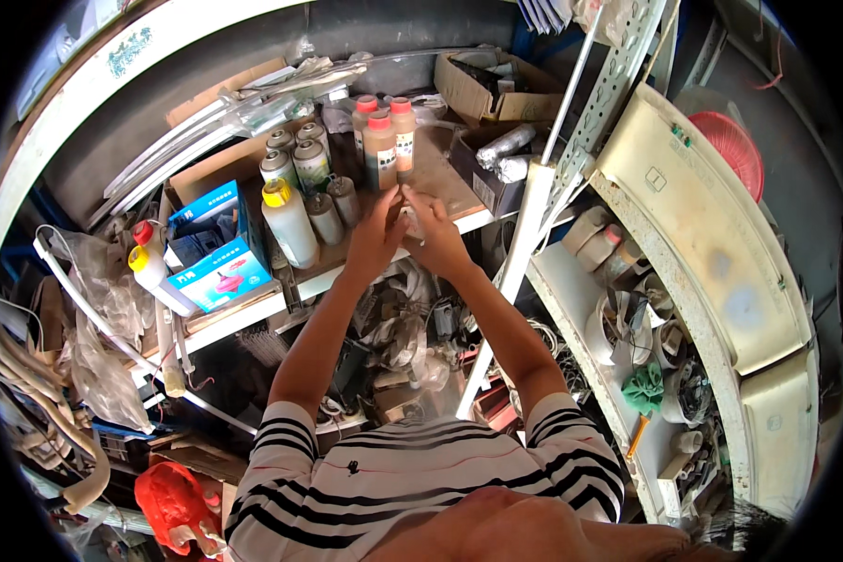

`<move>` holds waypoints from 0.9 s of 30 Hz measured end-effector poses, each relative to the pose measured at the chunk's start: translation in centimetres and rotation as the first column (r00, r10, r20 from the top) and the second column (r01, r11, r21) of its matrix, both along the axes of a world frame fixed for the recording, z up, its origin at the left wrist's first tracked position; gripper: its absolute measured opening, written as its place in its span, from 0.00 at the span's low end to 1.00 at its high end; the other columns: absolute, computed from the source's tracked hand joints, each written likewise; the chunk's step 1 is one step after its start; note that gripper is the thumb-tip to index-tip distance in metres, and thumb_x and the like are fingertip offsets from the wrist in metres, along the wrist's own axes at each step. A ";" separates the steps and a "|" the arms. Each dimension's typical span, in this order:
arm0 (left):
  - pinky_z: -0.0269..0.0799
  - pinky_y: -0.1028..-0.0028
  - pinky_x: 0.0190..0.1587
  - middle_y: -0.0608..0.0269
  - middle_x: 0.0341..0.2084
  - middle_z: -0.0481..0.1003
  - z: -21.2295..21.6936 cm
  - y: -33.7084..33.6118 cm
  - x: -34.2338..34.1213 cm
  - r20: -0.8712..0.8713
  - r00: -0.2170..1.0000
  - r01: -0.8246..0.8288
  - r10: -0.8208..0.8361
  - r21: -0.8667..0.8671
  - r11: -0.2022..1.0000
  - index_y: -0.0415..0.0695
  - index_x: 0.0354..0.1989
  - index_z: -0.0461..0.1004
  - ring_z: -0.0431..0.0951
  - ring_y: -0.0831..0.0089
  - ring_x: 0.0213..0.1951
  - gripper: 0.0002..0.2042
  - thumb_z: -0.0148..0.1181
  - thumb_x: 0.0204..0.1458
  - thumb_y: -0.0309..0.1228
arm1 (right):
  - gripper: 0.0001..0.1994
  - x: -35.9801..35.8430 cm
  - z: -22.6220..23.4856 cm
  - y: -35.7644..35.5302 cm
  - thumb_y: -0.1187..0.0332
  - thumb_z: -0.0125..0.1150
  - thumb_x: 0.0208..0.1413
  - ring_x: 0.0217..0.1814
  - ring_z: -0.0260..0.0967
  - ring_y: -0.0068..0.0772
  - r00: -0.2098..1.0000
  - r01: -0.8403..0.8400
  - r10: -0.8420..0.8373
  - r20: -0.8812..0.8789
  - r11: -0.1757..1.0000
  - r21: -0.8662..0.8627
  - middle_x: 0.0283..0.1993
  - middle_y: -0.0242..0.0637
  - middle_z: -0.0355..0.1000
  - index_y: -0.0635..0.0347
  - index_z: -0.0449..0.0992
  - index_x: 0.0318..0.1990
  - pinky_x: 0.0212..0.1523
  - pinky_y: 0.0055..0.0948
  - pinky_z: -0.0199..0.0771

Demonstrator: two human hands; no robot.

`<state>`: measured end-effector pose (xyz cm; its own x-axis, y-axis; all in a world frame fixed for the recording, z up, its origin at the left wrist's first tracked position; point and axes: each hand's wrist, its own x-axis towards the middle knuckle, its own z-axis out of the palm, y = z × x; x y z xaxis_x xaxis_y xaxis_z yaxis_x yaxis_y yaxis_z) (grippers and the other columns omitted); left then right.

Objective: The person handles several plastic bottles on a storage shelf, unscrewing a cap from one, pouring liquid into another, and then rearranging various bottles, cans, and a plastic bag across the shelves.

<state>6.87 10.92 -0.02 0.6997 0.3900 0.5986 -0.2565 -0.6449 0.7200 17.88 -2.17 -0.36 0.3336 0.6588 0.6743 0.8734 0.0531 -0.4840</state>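
My left hand [377, 239] and my right hand [433, 234] are close together over the front edge of the shelf [445, 183], fingertips nearly meeting. Both look closed around a small thing with a whitish and reddish patch [410, 223]; the fingers hide most of it, so its kind is unclear. Just beyond them stand three brown bottles with red caps, the nearest one [380, 155] upright. Left of my left hand are two small grey cans [326, 219] and a pale bottle with a yellow cap [290, 229].
Several spray cans [311, 167] stand behind the grey cans. An open blue box [220, 276] sits at the left. Cardboard boxes [464, 89] lie at the back right. A white slotted post [525, 234] rises right of my arm. Cluttered parts fill the lower shelf.
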 end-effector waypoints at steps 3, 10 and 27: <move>0.77 0.65 0.51 0.47 0.52 0.78 -0.4 0.2 0.0 0.010 1.000 0.004 -0.003 -0.117 0.993 0.41 0.69 0.59 0.82 0.59 0.50 0.29 0.60 0.62 0.33 | 0.36 -0.1 1.2 0.0 0.68 0.72 0.48 0.55 0.72 0.53 1.000 0.017 -0.014 0.024 0.992 -0.128 0.57 0.45 0.68 0.46 0.67 0.68 0.52 0.44 0.77; 0.76 0.65 0.49 0.48 0.57 0.71 -2.4 0.6 0.4 0.164 0.985 0.090 -0.054 -0.221 0.971 0.40 0.69 0.60 0.79 0.59 0.52 0.28 0.59 0.63 0.34 | 0.26 2.3 5.8 -0.8 0.66 0.78 0.43 0.52 0.78 0.45 0.991 0.080 -0.094 -0.091 0.985 -0.152 0.51 0.43 0.77 0.57 0.78 0.53 0.52 0.39 0.79; 0.43 0.38 0.70 0.52 0.69 0.59 -4.2 3.2 9.2 -0.295 0.941 0.153 0.164 0.807 0.570 0.57 0.71 0.62 0.56 0.51 0.71 0.42 0.61 0.49 0.63 | 0.28 30.1 19.6 6.3 0.67 0.78 0.41 0.50 0.70 0.60 0.772 0.614 -0.608 -0.186 0.639 0.464 0.49 0.50 0.67 0.57 0.69 0.49 0.51 0.49 0.71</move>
<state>16.07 14.10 -4.26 0.8982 -0.1449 0.4150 -0.1242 -0.9893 -0.0766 48.02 4.14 19.21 0.5523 -0.1005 0.8276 0.7860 -0.2681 -0.5571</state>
